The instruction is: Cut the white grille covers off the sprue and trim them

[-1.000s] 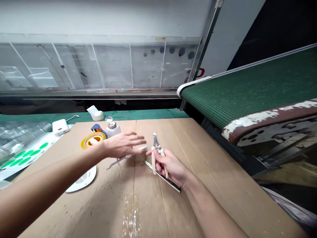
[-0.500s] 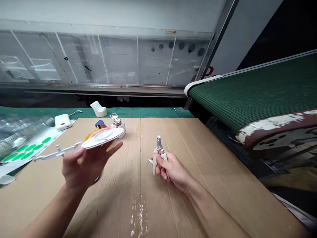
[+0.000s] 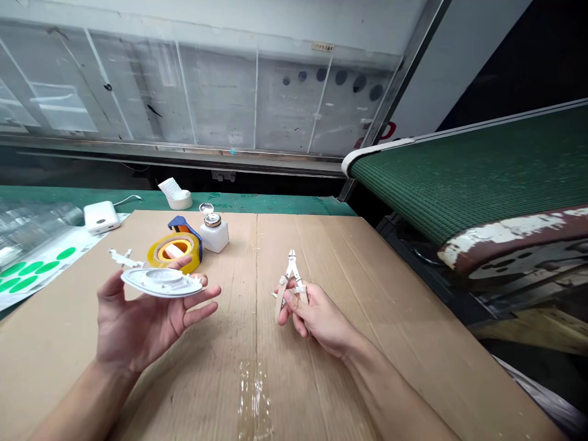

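- Cutters [image 3: 290,275], small side-cutting pliers with cream handles, stand upright in the right hand [image 3: 319,318], their jaws pointing away from the person; the fingers curl closed around the handles.
- Left hand [image 3: 133,324] is open, palm up and fingers spread, and a white oval plastic moulding [image 3: 162,282] rests across it, with the thumb against its edge.
- Thin plastic runner [image 3: 125,258] sticks out from the moulding's left end, past the thumb.
- Cardboard-covered surface [image 3: 367,349] lies beneath both hands, which are well apart.
- Yellow tape roll [image 3: 174,252] sits beyond the left hand, with a blue dispenser [image 3: 184,223] just behind it.
- White pump bottle [image 3: 214,236] with a metal top stands just beside the tape, its lid tipped open.
- White power bank [image 3: 101,217] with a cable lies on a green mat [image 3: 275,204] past the cardboard, near a sheet of green oval stickers [image 3: 32,272].
- Green conveyor belt [image 3: 468,177] runs along the right.
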Demonstrator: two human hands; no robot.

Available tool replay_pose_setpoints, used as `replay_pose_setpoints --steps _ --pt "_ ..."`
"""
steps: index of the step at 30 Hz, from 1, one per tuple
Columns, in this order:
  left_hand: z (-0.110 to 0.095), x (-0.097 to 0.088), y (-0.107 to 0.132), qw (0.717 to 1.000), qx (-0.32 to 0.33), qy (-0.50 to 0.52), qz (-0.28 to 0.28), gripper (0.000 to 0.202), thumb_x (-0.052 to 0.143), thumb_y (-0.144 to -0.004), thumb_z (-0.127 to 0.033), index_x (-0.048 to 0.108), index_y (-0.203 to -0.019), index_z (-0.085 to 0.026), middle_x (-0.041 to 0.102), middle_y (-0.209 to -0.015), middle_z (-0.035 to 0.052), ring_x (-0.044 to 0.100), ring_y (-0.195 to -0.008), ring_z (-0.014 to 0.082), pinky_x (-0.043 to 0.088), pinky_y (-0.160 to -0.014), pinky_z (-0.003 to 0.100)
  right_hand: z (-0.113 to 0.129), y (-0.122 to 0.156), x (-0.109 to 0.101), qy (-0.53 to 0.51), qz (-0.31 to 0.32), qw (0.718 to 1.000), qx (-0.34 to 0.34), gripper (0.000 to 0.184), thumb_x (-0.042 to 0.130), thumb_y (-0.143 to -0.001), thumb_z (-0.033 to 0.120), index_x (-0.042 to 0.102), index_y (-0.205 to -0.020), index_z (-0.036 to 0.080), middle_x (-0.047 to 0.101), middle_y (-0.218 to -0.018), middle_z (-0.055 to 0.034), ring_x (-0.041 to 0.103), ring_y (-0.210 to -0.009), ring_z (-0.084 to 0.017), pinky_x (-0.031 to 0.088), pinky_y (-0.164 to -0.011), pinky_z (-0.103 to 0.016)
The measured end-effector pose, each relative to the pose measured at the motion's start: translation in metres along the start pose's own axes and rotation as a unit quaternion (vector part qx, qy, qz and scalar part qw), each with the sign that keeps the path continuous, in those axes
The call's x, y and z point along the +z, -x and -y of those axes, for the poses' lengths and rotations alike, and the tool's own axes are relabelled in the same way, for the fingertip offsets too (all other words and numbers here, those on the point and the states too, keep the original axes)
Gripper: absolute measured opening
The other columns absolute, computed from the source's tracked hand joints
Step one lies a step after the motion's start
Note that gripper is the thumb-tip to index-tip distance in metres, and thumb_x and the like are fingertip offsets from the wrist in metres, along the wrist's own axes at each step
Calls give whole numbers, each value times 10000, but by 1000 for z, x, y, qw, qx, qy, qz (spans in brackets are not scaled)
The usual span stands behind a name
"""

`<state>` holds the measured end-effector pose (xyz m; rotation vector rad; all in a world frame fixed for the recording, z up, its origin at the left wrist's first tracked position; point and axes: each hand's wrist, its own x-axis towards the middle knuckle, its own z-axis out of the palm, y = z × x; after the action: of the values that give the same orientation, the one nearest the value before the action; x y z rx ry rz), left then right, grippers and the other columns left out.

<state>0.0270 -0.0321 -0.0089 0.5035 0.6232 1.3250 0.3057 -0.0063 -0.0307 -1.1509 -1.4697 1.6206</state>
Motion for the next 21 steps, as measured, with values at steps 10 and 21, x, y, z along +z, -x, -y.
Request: replay_pose_setpoints --steps 10,21 --pt "10 -3 7 994 -34 -45 89 665 484 -726 -718 651 -1141 -226 692 -1063 145 691 -937 435 601 -782 543 3 2 1 -7 39 999 -8 543 533 -885 667 587 -992 138 646 -673 -4 377 -399 -49 302 -437 -218" --pt "14 -5 8 762 120 -636 -26 625 572 -826 -567 402 -1361 -291 585 -1133 88 598 -923 271 544 -797 458 5 29 29 -204 222 951 75 534 661 -876 485 505 -1323 238 600 -1054 -85 619 -894 -191 486 -817 -360"
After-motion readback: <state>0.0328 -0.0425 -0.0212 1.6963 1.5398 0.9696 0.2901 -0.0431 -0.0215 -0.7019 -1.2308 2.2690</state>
